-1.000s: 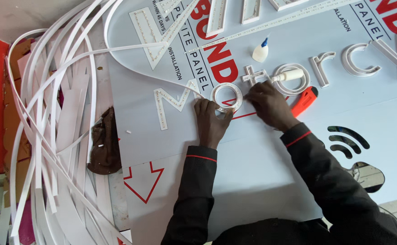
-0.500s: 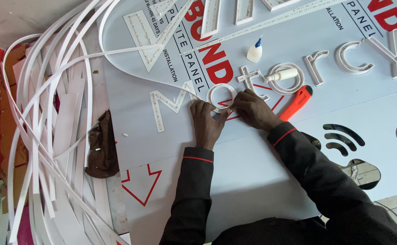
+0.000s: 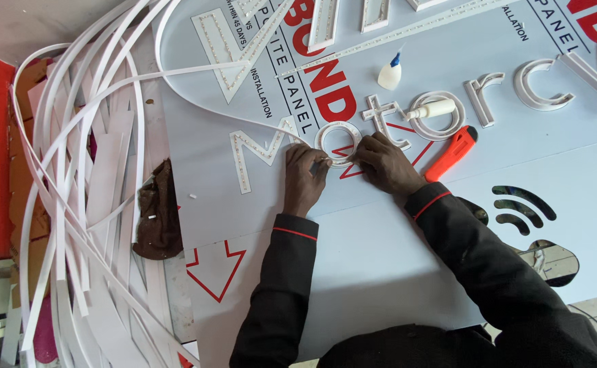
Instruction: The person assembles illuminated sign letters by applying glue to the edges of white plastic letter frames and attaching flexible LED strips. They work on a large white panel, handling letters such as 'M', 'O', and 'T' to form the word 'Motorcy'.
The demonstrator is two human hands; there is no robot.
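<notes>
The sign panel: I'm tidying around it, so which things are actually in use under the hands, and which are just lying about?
In use:
left hand
right hand
white ring-shaped letter
sign panel

Lying about:
orange utility knife
glue bottle
white tube
white plastic strips
brown rag

My left hand (image 3: 303, 178) palm down, fingers curled, tips pinched together. My right hand (image 3: 385, 163) flat beside it, fingers pointing toward left. Both forearms in dark sleeves, angled inward, wrists near.
</notes>
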